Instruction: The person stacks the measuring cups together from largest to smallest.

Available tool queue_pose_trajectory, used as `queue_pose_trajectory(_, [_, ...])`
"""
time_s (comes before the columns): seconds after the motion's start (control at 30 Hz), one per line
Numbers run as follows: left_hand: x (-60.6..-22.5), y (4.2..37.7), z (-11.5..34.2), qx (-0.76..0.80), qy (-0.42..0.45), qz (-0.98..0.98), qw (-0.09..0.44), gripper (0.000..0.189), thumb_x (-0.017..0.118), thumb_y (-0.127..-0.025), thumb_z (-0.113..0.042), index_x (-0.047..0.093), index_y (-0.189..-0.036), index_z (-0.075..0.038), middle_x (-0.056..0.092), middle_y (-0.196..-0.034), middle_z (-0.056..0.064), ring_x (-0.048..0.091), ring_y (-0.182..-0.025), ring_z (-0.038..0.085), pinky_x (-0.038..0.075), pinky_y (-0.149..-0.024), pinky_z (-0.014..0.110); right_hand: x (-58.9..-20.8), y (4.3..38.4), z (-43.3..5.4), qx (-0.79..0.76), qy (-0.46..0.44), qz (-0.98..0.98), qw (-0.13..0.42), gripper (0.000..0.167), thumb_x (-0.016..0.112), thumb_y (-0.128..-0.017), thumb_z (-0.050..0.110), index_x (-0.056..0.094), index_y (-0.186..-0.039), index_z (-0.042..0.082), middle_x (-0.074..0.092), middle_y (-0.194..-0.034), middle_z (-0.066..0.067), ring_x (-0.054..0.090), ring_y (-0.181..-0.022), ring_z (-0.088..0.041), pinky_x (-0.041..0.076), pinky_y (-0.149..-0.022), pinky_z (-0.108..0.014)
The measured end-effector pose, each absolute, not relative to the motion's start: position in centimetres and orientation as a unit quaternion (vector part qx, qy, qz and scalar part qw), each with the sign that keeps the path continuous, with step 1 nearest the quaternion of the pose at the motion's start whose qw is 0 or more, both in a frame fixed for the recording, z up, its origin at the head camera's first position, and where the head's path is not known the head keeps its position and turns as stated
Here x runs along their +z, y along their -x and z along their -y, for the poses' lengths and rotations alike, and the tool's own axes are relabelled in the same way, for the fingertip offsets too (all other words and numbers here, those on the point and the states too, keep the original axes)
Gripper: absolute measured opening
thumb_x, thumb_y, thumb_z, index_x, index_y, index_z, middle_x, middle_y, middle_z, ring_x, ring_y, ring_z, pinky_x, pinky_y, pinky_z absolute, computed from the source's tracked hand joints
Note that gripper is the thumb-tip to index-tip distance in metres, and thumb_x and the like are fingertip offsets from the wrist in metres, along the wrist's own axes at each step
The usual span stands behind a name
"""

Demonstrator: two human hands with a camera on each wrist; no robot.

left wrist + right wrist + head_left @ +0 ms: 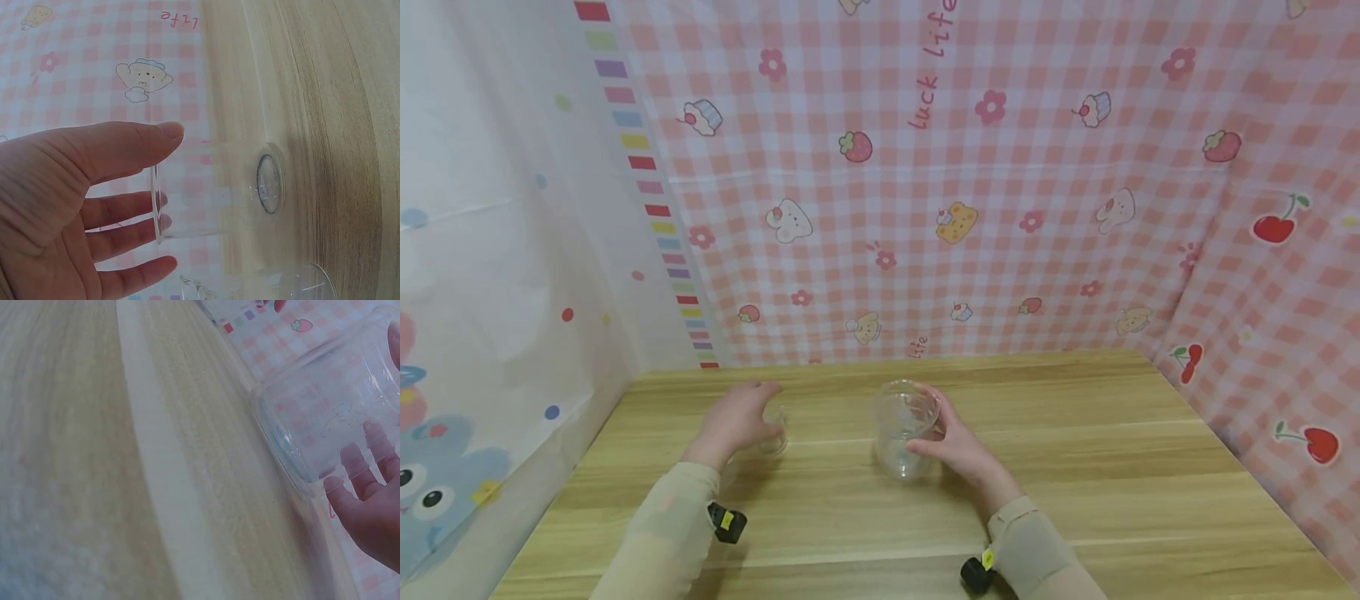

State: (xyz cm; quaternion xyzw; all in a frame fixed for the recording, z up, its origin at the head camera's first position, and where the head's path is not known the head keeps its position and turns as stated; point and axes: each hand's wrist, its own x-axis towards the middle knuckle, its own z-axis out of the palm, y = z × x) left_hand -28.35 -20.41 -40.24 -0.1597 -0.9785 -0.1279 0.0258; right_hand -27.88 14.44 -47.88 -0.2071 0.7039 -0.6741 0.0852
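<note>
My left hand [737,425] is at a small clear drinking glass [773,437] standing on the left part of the table. In the left wrist view, thumb and fingers lie on either side of its rim, with some fingertips seen through the glass [212,194]. A second clear glass vessel [262,284] is next to it, partly cut off by the frame edge. My right hand [951,442] holds a larger clear jar [901,442] with a wide rim, fingers and thumb around its side. The jar is upright near the table's middle.
The wood-grain table [865,533] reaches back to a pink checked cloth [880,192] hanging behind it. A white printed cloth [497,275] hangs on the left, and a checked cloth with cherries [1285,333] on the right.
</note>
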Motion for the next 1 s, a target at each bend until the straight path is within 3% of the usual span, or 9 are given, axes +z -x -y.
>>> queue_pose_trajectory(0.5, [-40.31,28.31,20.58,-0.135,0.159,0.978,0.025,0.044,0.078,-0.08,-0.017,0.066,-0.12,-0.002,0.062,-0.122,0.022,0.06,-0.109,0.042,0.051,-0.087,0.056,-47.91,27.84,-14.37,-0.675,0.208,-0.703,0.085,0.092,0.077,-0.084,0.002,0.021,-0.155,0.012,0.032,-0.155,-0.021,0.029,-0.142,-0.038,0.027,-0.114,-0.052])
queue_pose_trajectory(1.0, [-40.26,28.1,20.46,-0.129,0.163,0.978,0.035,0.04,0.079,-0.079,-0.02,0.07,-0.116,-0.007,0.064,-0.121,0.019,0.062,-0.105,0.039,0.054,-0.081,0.053,-47.95,27.94,-14.42,-0.671,0.206,-0.707,0.087,0.09,0.076,-0.084,0.001,0.022,-0.155,0.014,0.032,-0.155,-0.02,0.029,-0.143,-0.039,0.027,-0.114,-0.053])
